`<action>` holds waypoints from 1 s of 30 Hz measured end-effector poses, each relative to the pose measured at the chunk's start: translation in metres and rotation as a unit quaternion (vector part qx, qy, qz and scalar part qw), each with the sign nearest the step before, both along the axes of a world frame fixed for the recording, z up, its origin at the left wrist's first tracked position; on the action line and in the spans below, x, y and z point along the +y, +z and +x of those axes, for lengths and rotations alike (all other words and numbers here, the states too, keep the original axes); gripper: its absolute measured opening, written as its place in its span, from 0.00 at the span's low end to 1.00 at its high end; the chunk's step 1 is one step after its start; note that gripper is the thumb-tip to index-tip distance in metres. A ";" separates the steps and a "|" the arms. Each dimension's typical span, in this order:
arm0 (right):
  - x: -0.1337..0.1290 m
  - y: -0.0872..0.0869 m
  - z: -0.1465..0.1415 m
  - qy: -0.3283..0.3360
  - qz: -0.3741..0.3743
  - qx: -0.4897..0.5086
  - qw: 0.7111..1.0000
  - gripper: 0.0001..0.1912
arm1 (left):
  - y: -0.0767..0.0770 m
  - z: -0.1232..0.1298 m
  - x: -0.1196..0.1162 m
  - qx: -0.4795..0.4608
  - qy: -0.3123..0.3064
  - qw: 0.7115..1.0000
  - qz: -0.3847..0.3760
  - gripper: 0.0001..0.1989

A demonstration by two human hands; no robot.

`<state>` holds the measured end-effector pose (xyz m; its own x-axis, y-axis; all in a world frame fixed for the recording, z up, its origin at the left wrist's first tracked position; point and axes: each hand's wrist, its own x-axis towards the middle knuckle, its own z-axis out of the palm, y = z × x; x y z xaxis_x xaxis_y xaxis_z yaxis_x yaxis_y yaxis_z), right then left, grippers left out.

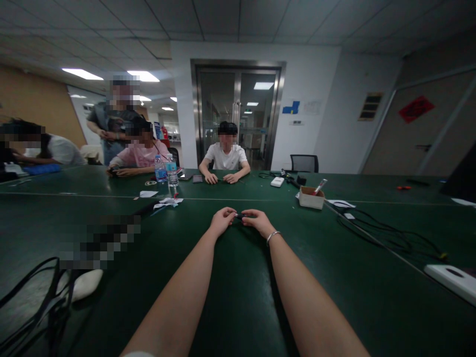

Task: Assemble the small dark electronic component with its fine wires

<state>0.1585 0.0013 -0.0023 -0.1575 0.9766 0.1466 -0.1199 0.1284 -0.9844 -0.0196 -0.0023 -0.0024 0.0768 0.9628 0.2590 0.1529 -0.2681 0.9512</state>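
Note:
Over the middle of the green table [238,307], my two hands meet at a small dark object [240,216]. My left hand [223,221] has its fingers pinched at the object's left end, where a small pale part shows. At the right end, the thumb and fingers of my right hand [258,222] close on it. A silvery bracelet circles my right wrist. The object is too small to name.
A cardboard box [311,199] stands beyond my right hand, near black cables [394,233] and a white power strip [451,280]. Bottles [172,171] and papers [168,202] lie left of centre. Several people are around the table. Straps [55,297] lie at lower left.

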 end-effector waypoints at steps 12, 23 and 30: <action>-0.001 0.001 -0.001 0.000 -0.009 0.009 1.000 0.17 | -0.001 0.000 -0.001 -0.006 -0.010 1.000 0.005 0.12; -0.002 0.001 0.000 0.002 -0.006 0.011 1.000 0.17 | -0.002 0.001 0.002 -0.005 -0.008 1.000 0.001 0.12; -0.001 0.001 0.000 -0.002 -0.010 0.010 1.000 0.17 | 0.000 0.001 0.000 0.005 -0.001 1.000 -0.012 0.11</action>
